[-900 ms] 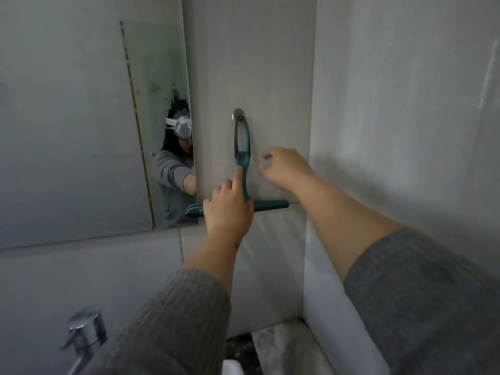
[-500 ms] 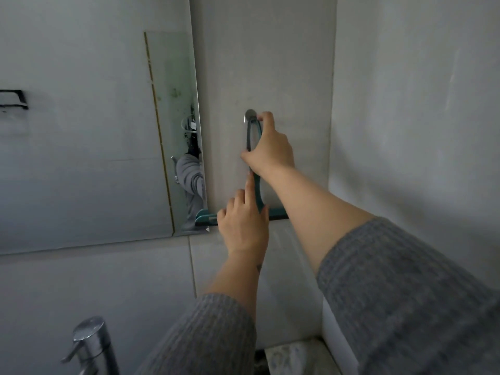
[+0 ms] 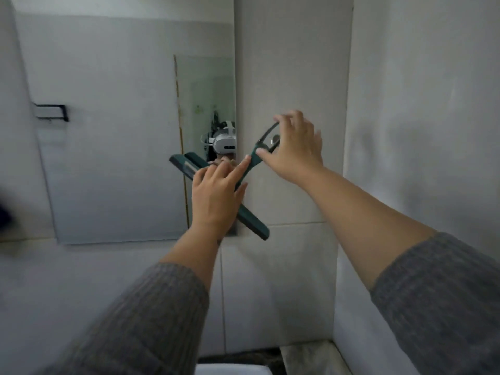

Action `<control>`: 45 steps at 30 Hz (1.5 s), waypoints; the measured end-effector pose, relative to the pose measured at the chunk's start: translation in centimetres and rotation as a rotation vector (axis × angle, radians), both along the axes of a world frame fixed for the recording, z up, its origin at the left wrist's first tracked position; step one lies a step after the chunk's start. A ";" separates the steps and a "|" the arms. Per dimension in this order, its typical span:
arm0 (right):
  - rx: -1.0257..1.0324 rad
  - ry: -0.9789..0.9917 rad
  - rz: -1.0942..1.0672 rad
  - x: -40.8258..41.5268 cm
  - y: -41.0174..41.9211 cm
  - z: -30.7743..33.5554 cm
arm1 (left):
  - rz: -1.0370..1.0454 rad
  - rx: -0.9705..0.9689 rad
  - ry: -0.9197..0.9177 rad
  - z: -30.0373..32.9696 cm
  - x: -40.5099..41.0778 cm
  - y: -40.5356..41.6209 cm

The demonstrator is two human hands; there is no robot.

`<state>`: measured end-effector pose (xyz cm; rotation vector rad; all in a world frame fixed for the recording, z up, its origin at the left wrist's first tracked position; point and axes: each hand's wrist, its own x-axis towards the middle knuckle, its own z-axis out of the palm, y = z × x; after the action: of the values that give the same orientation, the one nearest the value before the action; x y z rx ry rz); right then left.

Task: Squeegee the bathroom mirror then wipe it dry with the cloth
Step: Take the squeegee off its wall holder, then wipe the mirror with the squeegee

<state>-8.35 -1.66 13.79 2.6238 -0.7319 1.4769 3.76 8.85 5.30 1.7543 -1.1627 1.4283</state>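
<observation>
A dark green squeegee with a loop handle is tilted diagonally in front of the mirror's right edge. My left hand grips it where handle and blade meet, forefinger stretched along the handle. My right hand pinches the handle's loop near a round metal wall hook. The blade runs from upper left to lower right. The mirror fills the wall to the left and reflects a grey wall and a person wearing a headset. No cloth is in view.
A grey tiled wall column stands right of the mirror, and a side wall closes in at the right. A black wall bracket shows reflected at the left. A white basin rim lies at the bottom.
The squeegee hung upright on the hook; both hands have now swung it to a diagonal, with the blade across the mirror's edge. The view has tilted upward.
</observation>
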 end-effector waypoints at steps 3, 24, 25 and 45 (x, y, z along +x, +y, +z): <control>-0.297 0.184 0.100 0.8 2.7 0.4 | 0.025 0.045 -0.106 2.3 2.2 3.9; -0.520 -0.200 0.034 16.8 19.6 20.6 | 0.229 0.004 0.129 14.8 20.1 25.4; -0.515 -0.224 0.020 17.4 20.3 21.8 | 0.219 0.010 0.154 15.1 20.6 25.4; -0.327 -0.266 0.050 24.3 22.4 30.0 | 0.269 0.113 0.247 20.6 24.3 19.4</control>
<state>15.96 20.78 43.84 2.2477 -0.3960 1.8058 28.03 28.24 25.95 2.1630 -0.9186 1.2658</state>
